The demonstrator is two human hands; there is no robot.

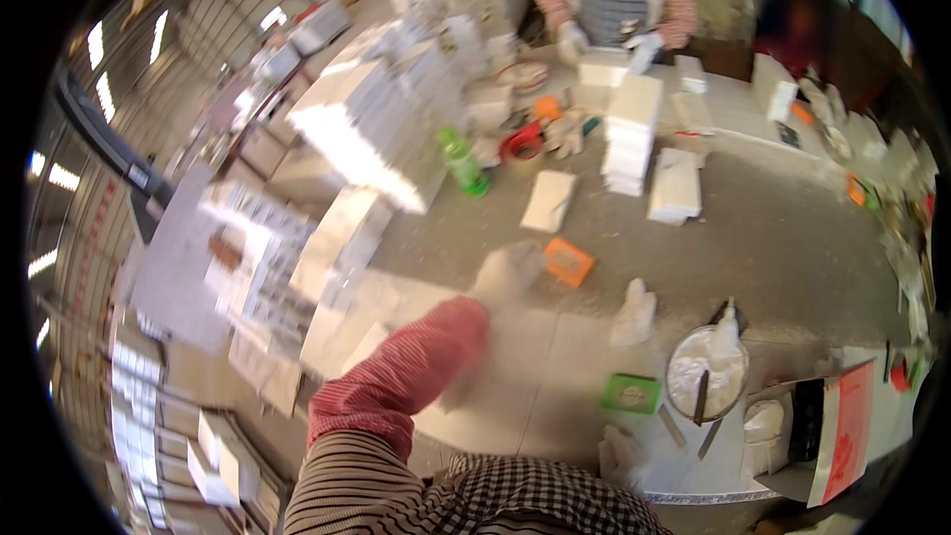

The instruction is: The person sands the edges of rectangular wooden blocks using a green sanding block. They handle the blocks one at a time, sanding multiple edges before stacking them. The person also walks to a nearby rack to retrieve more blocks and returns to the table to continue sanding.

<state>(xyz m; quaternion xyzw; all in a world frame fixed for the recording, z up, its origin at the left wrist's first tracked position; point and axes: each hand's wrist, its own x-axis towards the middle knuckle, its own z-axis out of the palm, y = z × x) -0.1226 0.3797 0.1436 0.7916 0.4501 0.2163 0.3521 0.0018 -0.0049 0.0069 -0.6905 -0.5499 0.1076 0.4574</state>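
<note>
- The left hand (507, 272), gloved and blurred, reaches out over the grey table (773, 238) at the end of a red striped sleeve (406, 376); whether its grip is open or closed on anything cannot be told.
- An orange pad (568, 262) lies just beside that hand, flat on the table, likely kept within easy reach.
- The right hand (621, 456), in a pale glove, rests low near the table's front edge; its grip cannot be told either, and nothing clearly sits in it.
- A green box (632, 393) lies just above the right hand, beside a round bowl (705, 374) of white paste with sticks standing in it, seemingly kept close for dipping.
- A crumpled white glove (634, 312) lies between pad and bowl.
- White boxes (631, 134) are stacked mid-table, with a flat white piece (549, 200) and a green bottle (463, 162) nearby.
- Across the table another person (614, 0) handles white boxes.
</note>
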